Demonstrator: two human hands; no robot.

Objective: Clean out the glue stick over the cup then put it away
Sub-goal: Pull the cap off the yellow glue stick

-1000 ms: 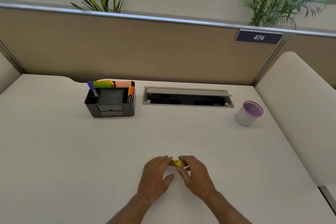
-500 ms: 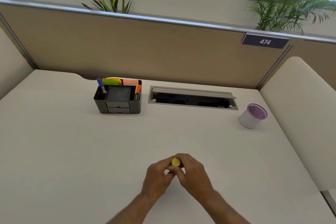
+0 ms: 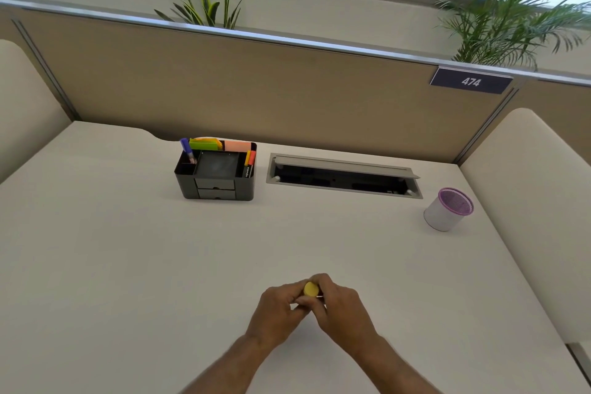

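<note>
**Glue stick stood on end between both my hands**

I have the glue stick (image 3: 311,289) pinched between my two hands near the front edge of the desk (image 3: 128,265), about midway along it. My left hand (image 3: 278,310) is curled closed around its lower part, fingers folded in against the barrel. My right hand (image 3: 342,305) is closed on it too, fingertips wrapped over from the far side. Only the round yellow end shows, facing up toward me; the rest of the barrel is hidden inside my grip, so I cannot tell whether a cap is on or off.

A second ago my hands lay flatter on the desk and the stick was lying sideways between my fingertips, a yellow sliver with a dark band. Half a second ago it was already tipped upright with both hands closing in, and since then my grip has tightened and the hands sit a touch closer together.

The cup (image 3: 449,208), white with a purple mesh rim, stands near the right edge of the desk, well apart from my hands. The black organizer (image 3: 217,176) sits toward the back edge, left of the cable hatch (image 3: 343,176), holding pens and coloured notes. Neither has shifted on the desk; only my view of them has slid a little.
</note>
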